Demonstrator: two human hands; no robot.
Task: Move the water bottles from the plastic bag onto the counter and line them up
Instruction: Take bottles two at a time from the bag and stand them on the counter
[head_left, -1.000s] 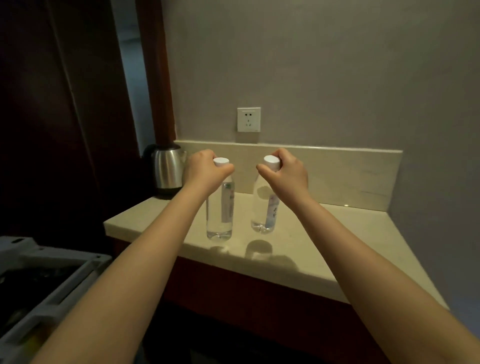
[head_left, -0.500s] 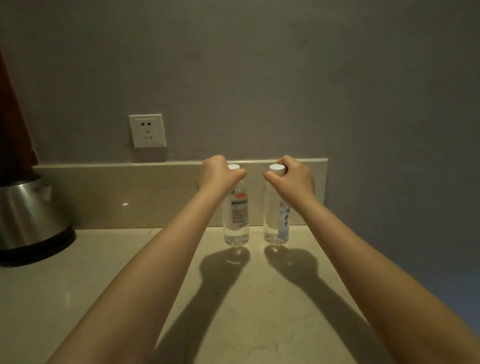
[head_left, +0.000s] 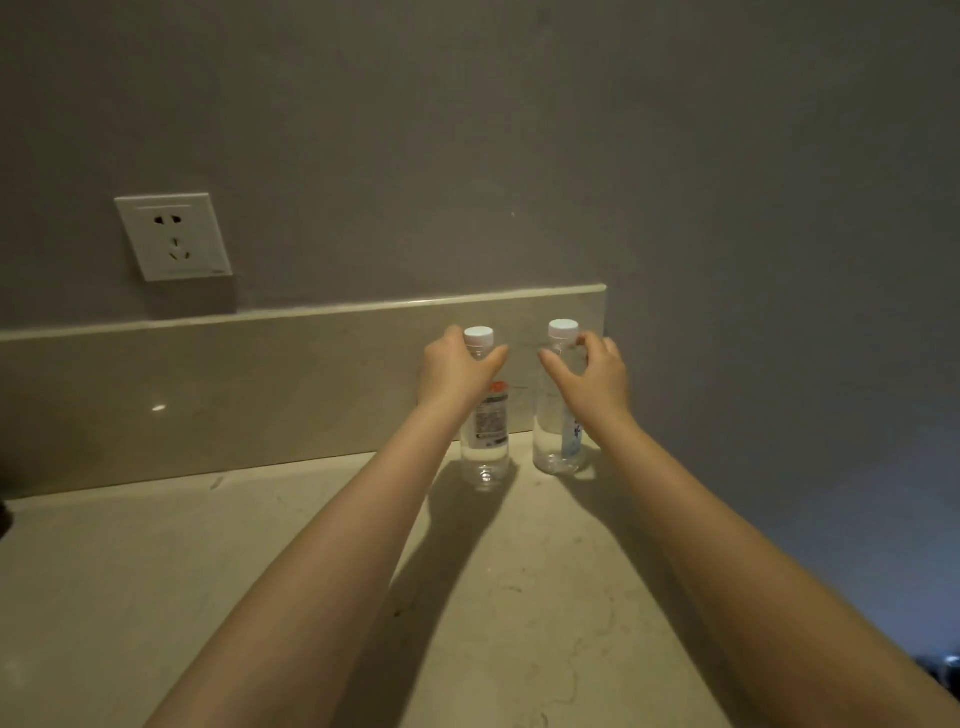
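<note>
Two clear water bottles with white caps stand upright side by side on the beige counter (head_left: 260, 571), close to the backsplash and the right-hand wall. The left bottle (head_left: 487, 447) has a white label with a red patch; my left hand (head_left: 457, 374) grips its neck just under the cap. The right bottle (head_left: 551, 447) has a pale blue label; my right hand (head_left: 592, 379) curls round its shoulder, thumb on the left side and fingers on the right, with the cap showing above. No plastic bag is in view.
A stone backsplash (head_left: 234, 374) runs along the back of the counter, with a white wall socket (head_left: 174, 236) above it at the left. A grey wall (head_left: 779, 364) bounds the counter on the right. Bare counter stretches left of the bottles.
The bottles have gone from mid-counter to the back right corner and now stand on the surface. Both hands have slipped from the caps down to the necks.
</note>
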